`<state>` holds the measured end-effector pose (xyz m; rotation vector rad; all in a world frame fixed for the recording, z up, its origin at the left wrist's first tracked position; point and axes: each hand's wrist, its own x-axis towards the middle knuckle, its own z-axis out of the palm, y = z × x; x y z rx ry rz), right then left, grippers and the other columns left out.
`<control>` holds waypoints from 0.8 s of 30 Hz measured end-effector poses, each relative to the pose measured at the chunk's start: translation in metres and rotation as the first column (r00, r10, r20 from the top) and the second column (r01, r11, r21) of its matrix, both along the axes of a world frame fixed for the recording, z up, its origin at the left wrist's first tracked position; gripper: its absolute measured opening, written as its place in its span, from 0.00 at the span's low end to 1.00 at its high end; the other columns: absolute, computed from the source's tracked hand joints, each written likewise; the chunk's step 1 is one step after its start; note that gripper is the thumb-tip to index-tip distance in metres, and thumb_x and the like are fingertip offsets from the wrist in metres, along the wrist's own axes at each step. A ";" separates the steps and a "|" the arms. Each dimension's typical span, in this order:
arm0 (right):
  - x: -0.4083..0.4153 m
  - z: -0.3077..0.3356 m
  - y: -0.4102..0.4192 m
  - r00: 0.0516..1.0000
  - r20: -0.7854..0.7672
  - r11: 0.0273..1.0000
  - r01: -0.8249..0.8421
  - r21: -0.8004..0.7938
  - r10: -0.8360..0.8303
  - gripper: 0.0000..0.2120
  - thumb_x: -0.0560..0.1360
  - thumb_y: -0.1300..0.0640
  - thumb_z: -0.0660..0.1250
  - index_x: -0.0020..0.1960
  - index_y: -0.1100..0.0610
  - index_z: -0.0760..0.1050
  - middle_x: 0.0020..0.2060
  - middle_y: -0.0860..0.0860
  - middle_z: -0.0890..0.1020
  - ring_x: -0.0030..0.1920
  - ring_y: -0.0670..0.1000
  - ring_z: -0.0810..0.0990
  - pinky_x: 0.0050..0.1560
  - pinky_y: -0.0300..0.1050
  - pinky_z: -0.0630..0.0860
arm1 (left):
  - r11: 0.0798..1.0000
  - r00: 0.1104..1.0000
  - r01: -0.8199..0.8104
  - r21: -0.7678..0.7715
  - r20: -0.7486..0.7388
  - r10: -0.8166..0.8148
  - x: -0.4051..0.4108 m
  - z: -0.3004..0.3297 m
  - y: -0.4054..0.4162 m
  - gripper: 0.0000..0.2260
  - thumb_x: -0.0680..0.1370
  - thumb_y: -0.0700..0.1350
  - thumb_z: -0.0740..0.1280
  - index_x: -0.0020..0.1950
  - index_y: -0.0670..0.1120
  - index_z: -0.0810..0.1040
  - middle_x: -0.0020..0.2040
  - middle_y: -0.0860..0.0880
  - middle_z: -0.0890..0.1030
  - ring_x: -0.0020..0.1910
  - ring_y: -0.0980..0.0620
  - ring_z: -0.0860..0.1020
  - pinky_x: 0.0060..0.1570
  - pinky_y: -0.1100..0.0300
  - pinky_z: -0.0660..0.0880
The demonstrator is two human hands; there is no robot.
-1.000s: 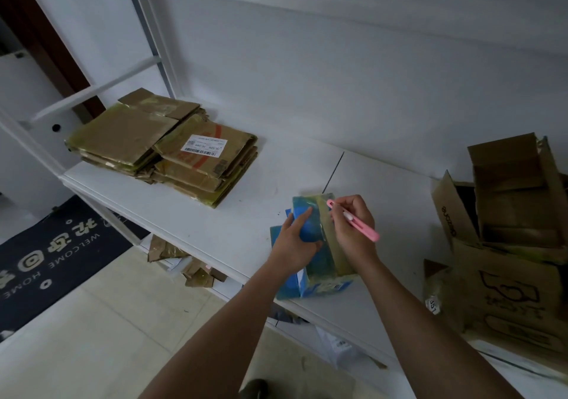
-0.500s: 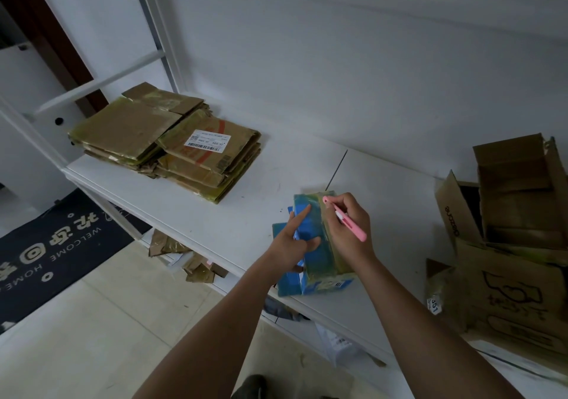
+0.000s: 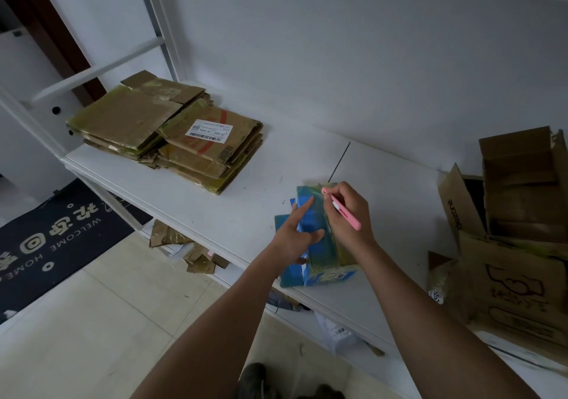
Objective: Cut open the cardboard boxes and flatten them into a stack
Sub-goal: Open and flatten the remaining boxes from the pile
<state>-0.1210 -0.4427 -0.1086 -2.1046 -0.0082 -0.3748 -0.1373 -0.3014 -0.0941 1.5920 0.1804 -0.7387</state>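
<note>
A small blue box [image 3: 319, 254] with a taped top stands near the front edge of the white shelf [image 3: 215, 211]. My left hand [image 3: 296, 235] lies on the box's top and left side, index finger stretched along it. My right hand [image 3: 347, 214] grips a pink cutter [image 3: 344, 212], its tip at the far end of the tape seam on top of the box. A stack of flattened brown cardboard boxes [image 3: 172, 131] lies at the shelf's left end.
Several opened brown boxes [image 3: 516, 232] are heaped at the right end of the shelf. Cardboard scraps [image 3: 184, 245] lie on a lower level under the shelf. A dark welcome mat [image 3: 52, 238] covers the tiled floor at the left. My shoes [image 3: 258, 383] show at the bottom.
The cutter's tip has moved a little further along the top of the blue box, toward its far end. My left hand has stayed on the box.
</note>
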 end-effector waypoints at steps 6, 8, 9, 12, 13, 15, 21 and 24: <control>0.002 0.014 -0.006 0.998 -0.056 0.999 -0.040 -0.019 0.039 0.05 0.79 0.61 0.65 0.45 0.60 0.73 0.42 0.52 0.81 0.41 0.48 0.80 0.39 0.34 0.74 | 0.999 0.999 -0.022 -0.025 -0.023 0.022 -0.002 0.000 0.001 0.29 0.81 0.45 0.66 0.73 0.71 0.59 0.77 0.48 0.60 0.67 0.42 0.71 0.59 0.36 0.75; -0.001 0.016 -0.008 0.997 -0.042 0.997 -0.070 -0.029 0.069 0.05 0.79 0.62 0.66 0.45 0.61 0.73 0.42 0.55 0.81 0.41 0.50 0.80 0.39 0.34 0.74 | 0.999 0.999 -0.025 -0.029 -0.028 0.024 -0.002 0.001 0.001 0.29 0.81 0.45 0.65 0.73 0.71 0.60 0.76 0.48 0.62 0.67 0.41 0.71 0.60 0.35 0.75; -0.003 0.017 -0.009 0.996 -0.040 0.996 -0.078 -0.031 0.077 0.05 0.79 0.62 0.66 0.45 0.61 0.73 0.41 0.55 0.81 0.41 0.50 0.80 0.38 0.33 0.74 | 0.999 0.999 -0.026 -0.028 -0.028 0.026 -0.002 0.001 0.001 0.29 0.81 0.44 0.65 0.73 0.71 0.59 0.75 0.48 0.62 0.67 0.42 0.72 0.60 0.35 0.74; -0.009 0.016 -0.011 0.995 -0.046 0.995 -0.091 -0.035 0.089 0.06 0.79 0.62 0.66 0.44 0.63 0.73 0.39 0.54 0.80 0.38 0.48 0.78 0.36 0.31 0.72 | 0.999 0.999 -0.029 -0.015 -0.017 0.029 -0.004 0.002 0.001 0.29 0.81 0.44 0.65 0.73 0.71 0.59 0.75 0.48 0.62 0.67 0.42 0.72 0.60 0.36 0.75; -0.011 0.015 -0.012 0.994 -0.046 0.995 -0.097 -0.038 0.095 0.06 0.79 0.62 0.66 0.45 0.63 0.73 0.39 0.54 0.80 0.37 0.47 0.78 0.36 0.32 0.72 | 1.000 1.000 -0.028 -0.008 -0.012 0.028 -0.004 0.003 0.000 0.29 0.81 0.44 0.65 0.73 0.71 0.59 0.75 0.48 0.63 0.67 0.42 0.72 0.59 0.37 0.75; -0.016 0.014 -0.013 0.994 -0.038 0.994 -0.106 -0.035 0.105 0.06 0.79 0.62 0.66 0.45 0.63 0.73 0.38 0.54 0.80 0.37 0.48 0.78 0.36 0.35 0.73 | 1.000 1.000 -0.028 -0.002 -0.009 0.028 -0.005 0.003 0.000 0.30 0.81 0.43 0.65 0.74 0.70 0.59 0.74 0.48 0.63 0.67 0.42 0.72 0.59 0.37 0.76; -0.031 0.010 -0.015 0.991 -0.048 0.990 -0.126 -0.060 0.123 0.07 0.78 0.62 0.67 0.43 0.61 0.71 0.35 0.50 0.77 0.34 0.42 0.75 0.35 0.31 0.70 | 1.000 1.000 -0.023 -0.003 -0.002 0.023 -0.006 0.005 0.000 0.30 0.81 0.43 0.65 0.75 0.68 0.58 0.68 0.50 0.66 0.67 0.43 0.71 0.61 0.36 0.75; -0.040 0.008 -0.017 0.990 -0.060 0.991 -0.128 -0.048 0.125 0.06 0.78 0.63 0.67 0.44 0.62 0.72 0.37 0.51 0.79 0.36 0.45 0.77 0.36 0.33 0.72 | 0.999 0.999 -0.035 -0.002 0.008 0.035 -0.008 0.005 -0.001 0.30 0.81 0.43 0.65 0.75 0.68 0.59 0.67 0.50 0.68 0.65 0.45 0.72 0.60 0.37 0.75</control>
